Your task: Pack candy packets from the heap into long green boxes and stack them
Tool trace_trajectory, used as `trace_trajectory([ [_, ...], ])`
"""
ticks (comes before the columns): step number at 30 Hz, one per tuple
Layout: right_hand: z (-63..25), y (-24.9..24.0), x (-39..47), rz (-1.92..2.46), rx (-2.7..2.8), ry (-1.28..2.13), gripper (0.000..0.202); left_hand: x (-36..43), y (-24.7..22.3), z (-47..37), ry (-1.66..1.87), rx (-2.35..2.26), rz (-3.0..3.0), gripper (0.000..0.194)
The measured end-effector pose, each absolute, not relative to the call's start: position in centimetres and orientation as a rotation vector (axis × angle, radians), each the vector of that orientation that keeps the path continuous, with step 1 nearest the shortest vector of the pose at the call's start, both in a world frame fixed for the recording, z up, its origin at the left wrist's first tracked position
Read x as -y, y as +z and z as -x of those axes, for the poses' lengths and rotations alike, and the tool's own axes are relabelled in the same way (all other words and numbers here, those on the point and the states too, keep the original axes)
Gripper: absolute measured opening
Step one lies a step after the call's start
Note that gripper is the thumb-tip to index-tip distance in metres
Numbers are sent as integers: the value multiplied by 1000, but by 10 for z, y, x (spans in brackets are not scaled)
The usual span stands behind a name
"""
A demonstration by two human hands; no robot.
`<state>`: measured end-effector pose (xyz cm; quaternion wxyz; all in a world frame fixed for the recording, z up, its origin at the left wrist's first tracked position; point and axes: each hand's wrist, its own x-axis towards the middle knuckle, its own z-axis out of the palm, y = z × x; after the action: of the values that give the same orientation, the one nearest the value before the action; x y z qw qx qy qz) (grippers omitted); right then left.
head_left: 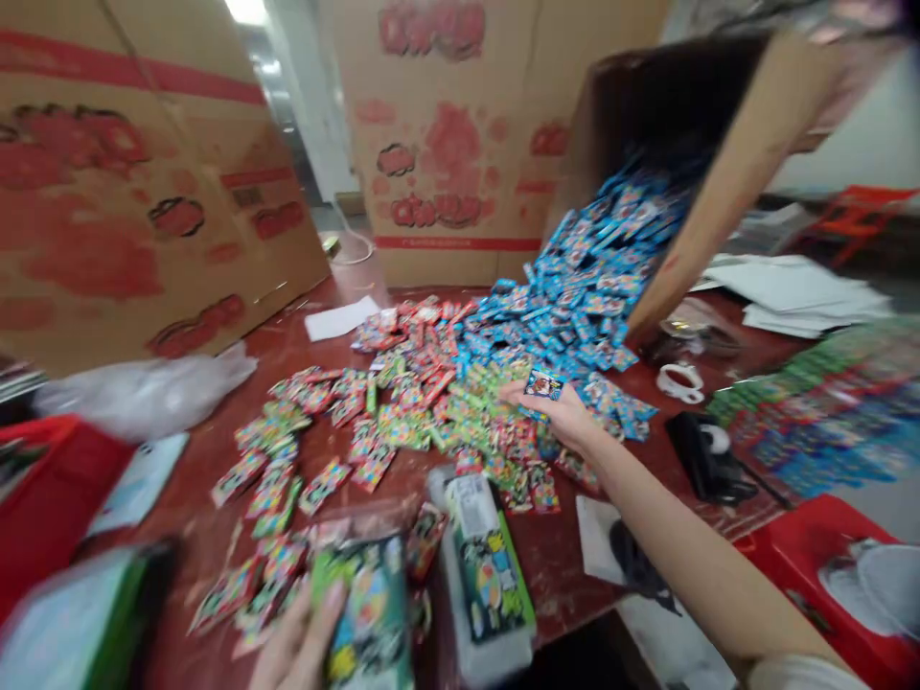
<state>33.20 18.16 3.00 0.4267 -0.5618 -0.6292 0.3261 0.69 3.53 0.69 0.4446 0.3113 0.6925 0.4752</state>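
Observation:
My right hand reaches over the piles with a small blue packet at its fingers. Below and around it lie green packets, with blue packets spilling from a tipped carton behind. At the bottom, my left hand grips a green and blue pouch, blurred by motion. Just right of that pouch stands a clear plastic container with a green printed pack on top. Red packets lie in the middle of the table.
Large cardboard boxes stand behind the dark red table. A red bin and plastic bag are at the left. At the right are a tape roll, a black device and a red stool.

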Motion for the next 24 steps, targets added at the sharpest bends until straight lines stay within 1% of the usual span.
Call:
trace_trajectory([
  [1, -307, 32, -167, 1191, 1486, 1023, 30, -30, 7, -7, 1113, -1674, -762, 45],
  [2, -282, 36, -153, 1002, 1368, 1214, 32, -26, 7, -8, 1020, -1507, -814, 49],
  [4, -235, 45, -131, 729, 1110, 1495, 38, -22, 8, -12, 983, -1305, -892, 48],
  [6, -197, 53, -117, 618, 962, 1669, 41, -18, 10, -14, 1013, -1208, -926, 43],
  [8, -174, 57, -110, 589, 921, 1763, 44, -12, 12, -12, 1055, -1168, -889, 40],
  [13, -161, 49, -111, 774, 925, 1690, 43, 6, 11, 7, 1124, -1136, -747, 40],
  [18, -164, 43, -110, 977, 882, 1588, 43, 10, 6, 13, 1147, -1153, -774, 42],
  [20, -166, 45, -108, 977, 849, 1553, 43, 9, 2, 9, 1141, -1137, -816, 43],
  [24, -166, 45, -100, 833, 903, 1508, 48, 9, -5, -1, 1182, -1122, -882, 41],
])
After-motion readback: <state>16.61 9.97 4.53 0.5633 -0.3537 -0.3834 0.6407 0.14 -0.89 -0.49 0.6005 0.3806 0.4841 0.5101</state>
